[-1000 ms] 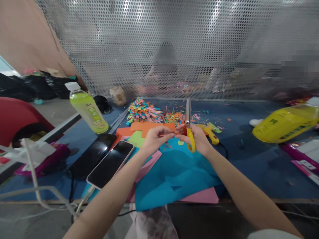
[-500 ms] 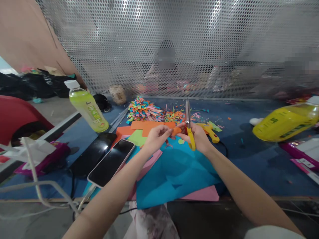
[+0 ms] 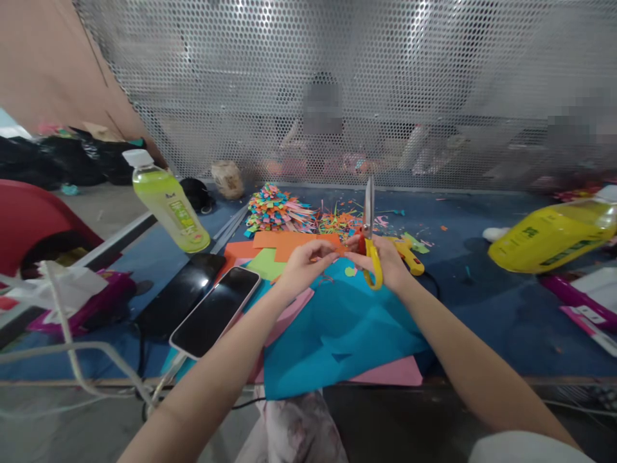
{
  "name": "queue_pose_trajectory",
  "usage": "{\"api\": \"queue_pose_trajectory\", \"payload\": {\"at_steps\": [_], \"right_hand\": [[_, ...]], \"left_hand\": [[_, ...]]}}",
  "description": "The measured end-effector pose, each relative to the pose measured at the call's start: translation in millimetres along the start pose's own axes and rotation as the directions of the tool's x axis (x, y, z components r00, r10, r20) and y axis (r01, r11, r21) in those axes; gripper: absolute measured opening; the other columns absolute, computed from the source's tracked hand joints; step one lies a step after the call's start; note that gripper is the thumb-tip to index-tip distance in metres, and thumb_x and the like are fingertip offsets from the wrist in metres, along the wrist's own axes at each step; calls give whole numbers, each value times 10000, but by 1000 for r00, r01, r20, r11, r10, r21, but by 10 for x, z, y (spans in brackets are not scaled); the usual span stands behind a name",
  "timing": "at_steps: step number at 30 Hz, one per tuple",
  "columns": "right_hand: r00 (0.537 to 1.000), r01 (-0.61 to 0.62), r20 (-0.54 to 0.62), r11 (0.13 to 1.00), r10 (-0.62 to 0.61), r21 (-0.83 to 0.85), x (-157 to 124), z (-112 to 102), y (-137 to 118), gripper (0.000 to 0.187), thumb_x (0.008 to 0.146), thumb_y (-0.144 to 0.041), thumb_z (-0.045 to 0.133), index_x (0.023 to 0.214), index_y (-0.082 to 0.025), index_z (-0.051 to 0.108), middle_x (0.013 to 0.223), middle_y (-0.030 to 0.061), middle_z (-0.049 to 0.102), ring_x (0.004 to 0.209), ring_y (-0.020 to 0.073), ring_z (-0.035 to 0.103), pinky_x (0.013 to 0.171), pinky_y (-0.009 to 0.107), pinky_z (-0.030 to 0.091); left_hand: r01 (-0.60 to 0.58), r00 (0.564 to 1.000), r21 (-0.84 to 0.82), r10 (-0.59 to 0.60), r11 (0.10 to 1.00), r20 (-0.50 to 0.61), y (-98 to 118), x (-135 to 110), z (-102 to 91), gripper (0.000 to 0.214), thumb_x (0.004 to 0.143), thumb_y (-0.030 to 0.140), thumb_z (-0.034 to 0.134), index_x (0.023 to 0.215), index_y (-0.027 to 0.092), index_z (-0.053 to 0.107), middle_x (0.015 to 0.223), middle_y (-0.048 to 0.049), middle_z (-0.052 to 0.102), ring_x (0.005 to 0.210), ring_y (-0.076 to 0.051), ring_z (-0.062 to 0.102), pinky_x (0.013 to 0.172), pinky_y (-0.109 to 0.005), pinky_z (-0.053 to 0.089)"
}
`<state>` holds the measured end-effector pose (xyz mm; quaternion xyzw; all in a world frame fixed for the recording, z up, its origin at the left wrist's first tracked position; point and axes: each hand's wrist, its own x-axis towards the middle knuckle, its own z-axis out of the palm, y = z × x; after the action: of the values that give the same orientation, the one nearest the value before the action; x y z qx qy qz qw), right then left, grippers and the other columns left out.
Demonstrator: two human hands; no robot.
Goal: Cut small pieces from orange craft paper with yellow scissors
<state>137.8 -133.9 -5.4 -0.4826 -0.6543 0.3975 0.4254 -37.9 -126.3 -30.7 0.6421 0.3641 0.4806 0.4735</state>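
Observation:
In the middle of the table, my left hand [image 3: 306,263] pinches a small orange paper piece [image 3: 342,249], mostly covered by the fingers. My right hand [image 3: 389,262] is closed around the yellow-handled scissors [image 3: 369,215], whose blades point up and away from me. Its fingertips meet the same orange piece. Beneath both hands lies a large blue paper sheet [image 3: 332,321]. Orange paper strips [image 3: 270,240] and a green sheet [image 3: 264,265] lie just left of my left hand. A bundle of fringed multicolour paper [image 3: 277,212] stands behind them.
Cut paper scraps [image 3: 337,223] litter the back. A yellow glue gun [image 3: 409,257] lies right of my right hand. A phone [image 3: 216,312], black case [image 3: 180,299] and green drink bottle [image 3: 168,206] are left. A yellow bottle [image 3: 549,238] lies right. A perforated metal panel [image 3: 337,58] rises behind.
The orange piece shows less between my fingers than before. The scissors have turned slightly, tips a little to the right and higher. Both hands stay close together.

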Motion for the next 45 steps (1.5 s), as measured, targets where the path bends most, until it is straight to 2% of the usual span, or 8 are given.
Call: {"api": "queue_pose_trajectory", "payload": {"at_steps": [4,9,15,22,26,32,37,45], "right_hand": [[1000,-9,19,994,7,107,-7,3,61,284,645,-369,726,861,-211,632,562,-22,541,481,120,490,479,283,422],[999,-7,41,961,-4,278,7,42,142,274,652,-347,721,863,-215,609,565,-54,518,456,91,470,463,259,405],[999,-34,49,962,22,269,-2,34,86,305,618,-347,745,846,-211,593,551,-58,515,472,102,469,478,267,402],[997,-46,72,971,30,236,-23,11,7,318,628,-372,734,879,-223,607,625,-40,532,470,84,450,466,255,390],[991,-79,119,991,67,107,-22,24,-75,366,594,-419,740,855,-197,611,614,-21,532,492,97,453,459,255,380],[1000,11,1,1000,-11,13,-72,51,-138,335,619,-450,714,788,-198,572,686,1,532,608,128,508,552,269,429],[994,-22,105,999,27,-43,-137,67,-150,296,692,-461,647,809,-203,560,738,19,534,666,148,508,593,281,425],[976,-55,204,993,75,-103,-145,101,-90,289,720,-443,608,811,-176,542,703,-1,499,604,116,465,552,265,376]], "left_hand": [[-33,999,95,34,995,-13,-6,11,-34,192,706,349,684,709,161,641,686,-17,599,625,-95,539,531,-194,438],[147,982,-141,-127,979,141,-8,-1,-24,279,681,394,707,742,148,591,593,17,587,446,-58,491,447,-198,409],[162,986,-371,-137,914,93,10,3,-14,330,629,315,758,837,165,550,609,7,649,551,-105,604,432,-176,403],[208,970,-159,-182,965,162,75,-19,-21,314,608,376,759,724,146,579,625,-7,642,503,-77,560,448,-187,423],[180,970,-61,-167,982,179,117,-29,-38,294,671,420,707,683,139,622,599,8,594,466,-53,516,447,-183,415],[65,988,-266,-100,962,-119,163,9,-62,273,643,378,738,729,143,628,547,30,591,438,-45,499,438,-169,402],[-108,951,-459,-42,882,-305,210,18,-88,243,603,293,775,750,157,638,600,9,653,507,-76,579,455,-178,445],[-283,896,-461,60,841,-440,258,8,-84,232,592,228,777,752,168,619,601,24,649,512,-80,593,426,-172,452]]}}
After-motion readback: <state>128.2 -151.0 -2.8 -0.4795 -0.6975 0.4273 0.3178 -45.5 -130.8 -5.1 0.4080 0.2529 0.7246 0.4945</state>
